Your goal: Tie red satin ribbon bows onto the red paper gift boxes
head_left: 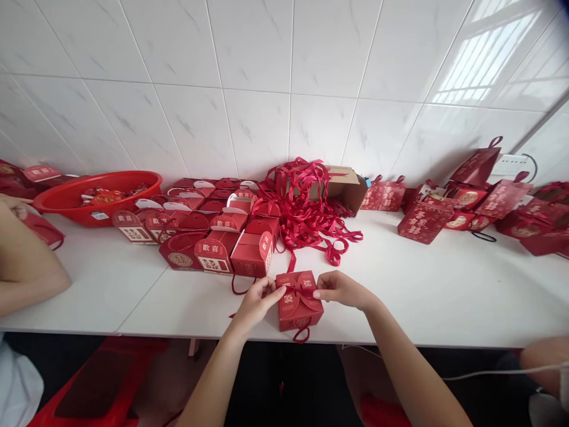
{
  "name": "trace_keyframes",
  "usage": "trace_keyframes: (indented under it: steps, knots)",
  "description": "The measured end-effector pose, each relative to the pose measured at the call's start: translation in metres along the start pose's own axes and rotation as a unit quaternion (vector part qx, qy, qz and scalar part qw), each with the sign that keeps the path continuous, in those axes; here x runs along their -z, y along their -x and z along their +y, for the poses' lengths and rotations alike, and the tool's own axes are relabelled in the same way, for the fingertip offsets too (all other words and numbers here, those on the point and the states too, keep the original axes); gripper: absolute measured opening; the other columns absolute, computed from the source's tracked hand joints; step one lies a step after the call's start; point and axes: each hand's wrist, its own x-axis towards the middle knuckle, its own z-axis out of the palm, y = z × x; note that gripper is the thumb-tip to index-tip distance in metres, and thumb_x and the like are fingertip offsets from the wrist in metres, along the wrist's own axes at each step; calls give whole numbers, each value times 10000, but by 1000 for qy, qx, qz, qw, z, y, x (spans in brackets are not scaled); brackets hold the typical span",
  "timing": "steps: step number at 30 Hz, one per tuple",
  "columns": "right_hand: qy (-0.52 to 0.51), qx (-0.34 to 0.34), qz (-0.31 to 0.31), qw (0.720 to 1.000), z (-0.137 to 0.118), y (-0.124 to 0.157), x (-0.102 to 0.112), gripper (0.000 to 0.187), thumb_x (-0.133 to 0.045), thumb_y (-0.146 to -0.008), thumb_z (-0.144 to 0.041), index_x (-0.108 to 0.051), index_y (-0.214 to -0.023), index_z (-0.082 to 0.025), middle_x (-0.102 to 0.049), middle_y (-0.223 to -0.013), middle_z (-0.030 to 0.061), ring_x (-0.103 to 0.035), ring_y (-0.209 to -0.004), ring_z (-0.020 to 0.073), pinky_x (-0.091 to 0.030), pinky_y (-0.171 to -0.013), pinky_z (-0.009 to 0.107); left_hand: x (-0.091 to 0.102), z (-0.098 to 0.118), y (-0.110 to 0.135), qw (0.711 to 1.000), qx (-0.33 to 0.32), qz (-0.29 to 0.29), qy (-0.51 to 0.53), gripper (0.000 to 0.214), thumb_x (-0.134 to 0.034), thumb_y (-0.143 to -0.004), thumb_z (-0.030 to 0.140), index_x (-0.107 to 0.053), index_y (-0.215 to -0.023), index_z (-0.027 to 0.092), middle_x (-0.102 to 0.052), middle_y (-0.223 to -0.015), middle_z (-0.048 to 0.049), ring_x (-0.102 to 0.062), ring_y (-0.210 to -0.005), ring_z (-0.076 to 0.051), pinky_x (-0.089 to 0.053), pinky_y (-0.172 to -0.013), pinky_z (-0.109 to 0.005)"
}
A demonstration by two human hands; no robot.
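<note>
A small red gift box [299, 311] with gold lettering stands near the table's front edge, its petal-shaped flaps folded shut on top. Across those flaps runs a red ribbon [300, 291], drawn together at the middle. My left hand [262, 296] pinches the ribbon at the box's left side, thumb over the top. On the right side my right hand [340, 290] pinches it too, thumb and finger pressed together. A red cord loop hangs from the box's front. One ribbon end shows left of my left wrist.
Rows of red boxes [217, 237] stand left of a heap of red ribbons [302, 207] spilling from a cardboard box [351, 190]. A red basin [100, 198] holds wrapped items. Finished-looking red boxes [427, 219] stand right. Another person's arm [31, 261] rests at left.
</note>
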Motion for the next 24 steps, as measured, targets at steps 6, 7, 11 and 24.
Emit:
trace_keyframes:
  steps: [6, 7, 11, 24]
  knots:
    - [-46, 0, -30, 998, -3, 12, 3, 420, -642, -758, -565, -596, -695, -153, -550, -641, -8, -453, -598, 106, -359, -586, 256, 2, 0, -3, 1000, -16, -4, 17, 323, -662, -728, 445, -482, -637, 193, -433, -641, 41, -423, -600, -117, -361, -579, -229]
    - [-50, -1, -28, 998, -1, 12, 2, 417, -641, -761, -563, -593, -701, -153, -543, -638, -9, -447, -595, 105, -353, -582, 255, 2, -1, -4, 1000, -15, -5, 19, 322, -664, -728, 437, -477, -635, 192, -435, -643, 40, -433, -606, -118, -373, -589, -231]
    - [-54, -5, -5, 999, 7, 13, 0, 426, -615, -787, -563, -528, -680, -160, -450, -597, -36, -362, -555, 85, -284, -539, 240, 2, -3, -4, 1000, -14, 9, 23, 260, -679, -719, 399, -514, -731, 200, -511, -735, 26, -507, -702, -139, -433, -666, -249]
    - [-47, -9, 23, 999, 20, 15, -2, 421, -613, -783, -575, -590, -746, -156, -541, -677, 7, -487, -626, 120, -405, -613, 268, -1, -5, -5, 998, -40, 56, -10, 230, -668, -726, 383, -555, -823, 209, -569, -757, 11, -560, -713, -155, -458, -678, -270]
